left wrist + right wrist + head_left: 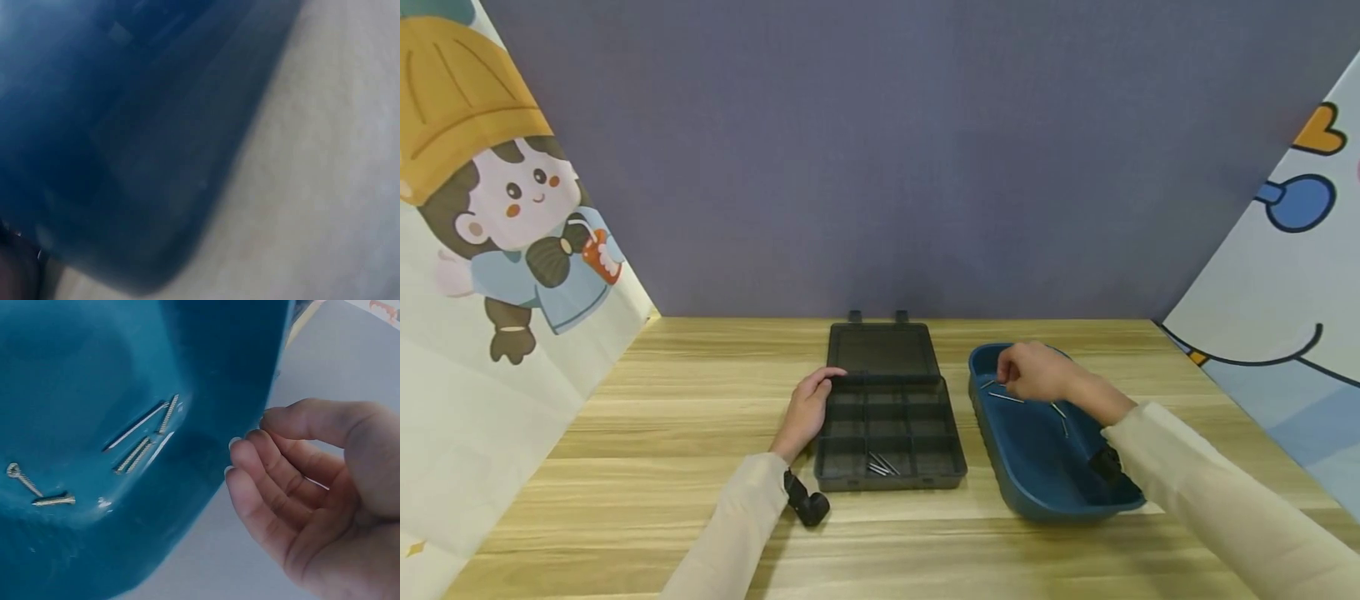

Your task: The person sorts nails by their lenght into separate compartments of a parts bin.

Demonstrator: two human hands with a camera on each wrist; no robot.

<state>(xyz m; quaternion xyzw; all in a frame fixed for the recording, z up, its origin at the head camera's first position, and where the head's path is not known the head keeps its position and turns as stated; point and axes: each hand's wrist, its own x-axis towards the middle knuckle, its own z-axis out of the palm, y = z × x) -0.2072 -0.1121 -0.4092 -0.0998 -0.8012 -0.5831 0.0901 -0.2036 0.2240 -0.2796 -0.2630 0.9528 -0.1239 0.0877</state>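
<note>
A dark see-through compartment box [917, 482] lies on the table with its lid [883, 350] folded back. Several thin silver nails or screws [883, 464] lie in its front middle compartment. My left hand [805, 412] rests on the box's left side near the hinge, index finger fairly straight across the corner. Over the far end of a blue bin [1037, 450] hangs my right hand [1037, 371], fingers loosely bent. In the right wrist view its thumb tip lies close to the fingers, and nothing shows between them. Inside the bin lie several metal screws [132, 455], some with visible threads.
The wooden table [647, 450] meets a grey-blue panel [880, 167] behind the box. Printed cartoon walls stand left and right. A blurred dark blue shape [125, 156] fills much of the left wrist view; I cannot tell which object it is.
</note>
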